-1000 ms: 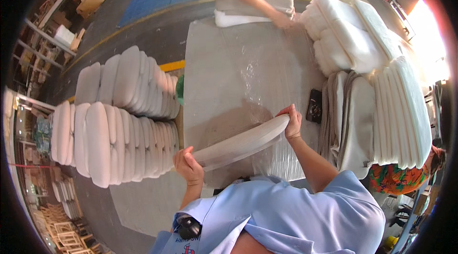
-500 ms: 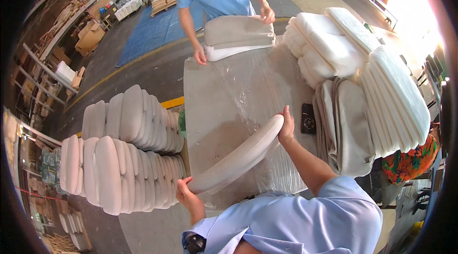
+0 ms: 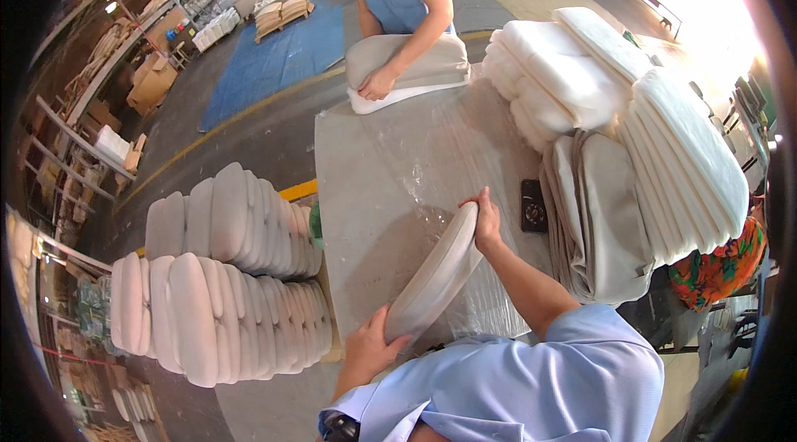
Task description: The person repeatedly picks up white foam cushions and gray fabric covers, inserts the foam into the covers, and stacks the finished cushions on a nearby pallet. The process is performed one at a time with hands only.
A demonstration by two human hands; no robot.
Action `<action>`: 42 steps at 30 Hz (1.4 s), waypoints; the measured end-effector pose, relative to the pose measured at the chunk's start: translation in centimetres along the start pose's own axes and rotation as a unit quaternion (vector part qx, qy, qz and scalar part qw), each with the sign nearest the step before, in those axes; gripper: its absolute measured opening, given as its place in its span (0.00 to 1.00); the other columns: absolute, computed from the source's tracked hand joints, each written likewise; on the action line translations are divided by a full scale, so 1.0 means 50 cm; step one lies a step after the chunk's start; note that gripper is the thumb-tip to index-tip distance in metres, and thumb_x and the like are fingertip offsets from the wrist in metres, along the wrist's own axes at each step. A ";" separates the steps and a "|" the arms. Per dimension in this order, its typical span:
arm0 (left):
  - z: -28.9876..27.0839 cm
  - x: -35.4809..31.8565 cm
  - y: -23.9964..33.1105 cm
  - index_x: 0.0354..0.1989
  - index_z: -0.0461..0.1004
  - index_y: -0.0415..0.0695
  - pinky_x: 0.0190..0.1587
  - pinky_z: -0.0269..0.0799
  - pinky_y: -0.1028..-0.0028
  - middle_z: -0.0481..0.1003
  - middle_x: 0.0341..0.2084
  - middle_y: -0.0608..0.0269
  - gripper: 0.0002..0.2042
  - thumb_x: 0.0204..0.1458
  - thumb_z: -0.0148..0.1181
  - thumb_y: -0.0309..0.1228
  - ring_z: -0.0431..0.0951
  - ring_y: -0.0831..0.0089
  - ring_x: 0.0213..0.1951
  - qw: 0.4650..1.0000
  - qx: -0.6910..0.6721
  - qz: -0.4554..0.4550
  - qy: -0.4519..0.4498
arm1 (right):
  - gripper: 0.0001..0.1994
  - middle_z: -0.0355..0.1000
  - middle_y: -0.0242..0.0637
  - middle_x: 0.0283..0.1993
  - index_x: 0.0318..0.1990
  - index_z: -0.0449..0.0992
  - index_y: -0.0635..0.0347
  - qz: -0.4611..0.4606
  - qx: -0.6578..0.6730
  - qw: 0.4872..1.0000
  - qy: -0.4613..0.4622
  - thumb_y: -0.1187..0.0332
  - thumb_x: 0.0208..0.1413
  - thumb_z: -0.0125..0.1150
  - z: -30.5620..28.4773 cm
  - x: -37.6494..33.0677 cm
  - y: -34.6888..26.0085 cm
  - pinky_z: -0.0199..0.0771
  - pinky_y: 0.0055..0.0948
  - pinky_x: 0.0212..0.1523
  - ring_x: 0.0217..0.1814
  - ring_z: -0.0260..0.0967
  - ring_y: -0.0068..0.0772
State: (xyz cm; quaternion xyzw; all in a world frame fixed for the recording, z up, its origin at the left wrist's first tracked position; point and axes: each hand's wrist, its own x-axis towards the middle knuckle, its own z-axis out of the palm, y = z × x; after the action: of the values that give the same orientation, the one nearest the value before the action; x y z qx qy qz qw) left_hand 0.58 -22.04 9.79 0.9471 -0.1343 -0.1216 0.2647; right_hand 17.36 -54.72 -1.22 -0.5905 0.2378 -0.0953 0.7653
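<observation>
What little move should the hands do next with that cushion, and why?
Perhaps swing the cushion left toward the stacked cushions: the left hand and right hand hold its opposite ends, and those stacked ones look much like it.

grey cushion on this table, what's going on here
The person wearing the camera holds a light grey cushion at a slant over the table, left hand at its near end, right hand at its far end. Opposite, a co-worker has one hand on another grey piece. Similar cushions are stacked at left; folded grey fabric and white padding lie at right.
</observation>
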 end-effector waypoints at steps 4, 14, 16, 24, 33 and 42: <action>0.001 0.057 0.060 0.74 0.58 0.42 0.53 0.78 0.49 0.79 0.54 0.38 0.41 0.55 0.70 0.45 0.82 0.39 0.51 0.995 0.067 0.017 -0.070 | 0.40 0.79 0.40 0.38 0.38 0.85 0.64 -0.032 0.020 0.999 -0.010 0.34 0.74 0.36 0.055 0.028 -0.036 0.72 0.37 0.53 0.44 0.73 0.34; 0.098 0.216 0.135 0.79 0.46 0.33 0.73 0.61 0.54 0.61 0.72 0.31 0.46 0.64 0.61 0.52 0.64 0.43 0.73 0.970 -0.216 0.006 -0.112 | 0.44 0.54 0.45 0.82 0.79 0.57 0.62 -0.038 0.053 0.994 -0.087 0.32 0.74 0.30 0.087 0.059 -0.073 0.44 0.39 0.83 0.85 0.49 0.42; 0.128 0.267 0.103 0.80 0.44 0.35 0.75 0.56 0.57 0.56 0.76 0.36 0.44 0.69 0.53 0.54 0.59 0.50 0.76 0.934 -0.346 0.038 -0.083 | 0.45 0.49 0.43 0.85 0.81 0.52 0.62 -0.024 0.074 0.990 -0.120 0.31 0.74 0.29 0.104 0.022 -0.068 0.42 0.39 0.83 0.86 0.44 0.41; 0.181 0.411 0.134 0.84 0.39 0.47 0.81 0.40 0.63 0.42 0.83 0.57 0.38 0.74 0.29 0.60 0.40 0.62 0.82 0.830 -0.543 -0.005 -0.126 | 0.41 0.49 0.41 0.85 0.82 0.52 0.53 0.007 0.077 0.990 -0.116 0.33 0.75 0.27 0.050 0.009 -0.069 0.43 0.38 0.83 0.85 0.45 0.39; 0.261 0.465 0.102 0.83 0.37 0.47 0.81 0.40 0.62 0.39 0.83 0.56 0.38 0.75 0.28 0.59 0.38 0.60 0.82 0.814 -0.571 0.019 -0.104 | 0.40 0.51 0.45 0.84 0.83 0.48 0.52 -0.014 0.059 0.990 -0.126 0.35 0.76 0.27 0.033 0.046 0.015 0.42 0.40 0.83 0.86 0.45 0.44; 0.313 0.480 0.067 0.81 0.41 0.44 0.79 0.44 0.60 0.43 0.80 0.53 0.37 0.75 0.28 0.58 0.44 0.58 0.79 0.816 -0.565 -0.009 -0.118 | 0.36 0.54 0.39 0.82 0.82 0.51 0.56 0.011 0.083 0.990 -0.112 0.41 0.78 0.31 0.006 0.054 0.103 0.45 0.35 0.82 0.83 0.49 0.36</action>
State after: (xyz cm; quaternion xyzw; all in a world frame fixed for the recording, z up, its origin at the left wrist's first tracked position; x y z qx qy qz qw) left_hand 17.65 -39.80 -5.23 0.6105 -0.0631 -0.2891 0.7347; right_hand 19.16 -54.15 -6.75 -0.5288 0.1483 -0.0391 0.8348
